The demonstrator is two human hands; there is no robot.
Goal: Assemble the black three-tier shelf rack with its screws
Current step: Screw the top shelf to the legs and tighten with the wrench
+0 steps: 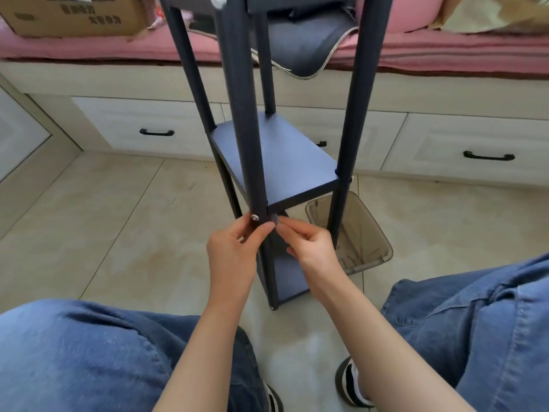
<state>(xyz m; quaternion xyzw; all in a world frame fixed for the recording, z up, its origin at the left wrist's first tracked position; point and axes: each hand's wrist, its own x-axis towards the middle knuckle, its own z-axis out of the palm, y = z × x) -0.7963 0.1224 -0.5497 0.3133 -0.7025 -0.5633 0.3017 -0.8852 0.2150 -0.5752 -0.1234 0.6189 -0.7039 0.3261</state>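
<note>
Knees: two legs in blue jeans [89,352] frame the bottom of the view, with striped shoes [349,382] on the tiled floor [118,233] between them.
Left hand: the left hand [234,248] has thumb and fingers curled round the near front post [240,114] of the rack, just below a silver screw [254,217] seated in that post at middle-shelf level.
Right hand: the right hand [309,245] pinches a small dark part [274,219] with curled fingertips, right beside the post and just under the front corner of the middle shelf [276,162]; what the part is cannot be told.
Rack: the black three-tier shelf rack [350,114] stands upright on the floor directly ahead of the knees; the bottom shelf [289,275] sits low behind the hands, and the top tier is cut off by the upper edge.
Bin: a translucent waste bin [368,248] with a liner stands just right of the rack.
Far: white drawers [475,150] with black handles run under a pink cushioned bench [118,46], which carries a cardboard box [74,16] at left.
</note>
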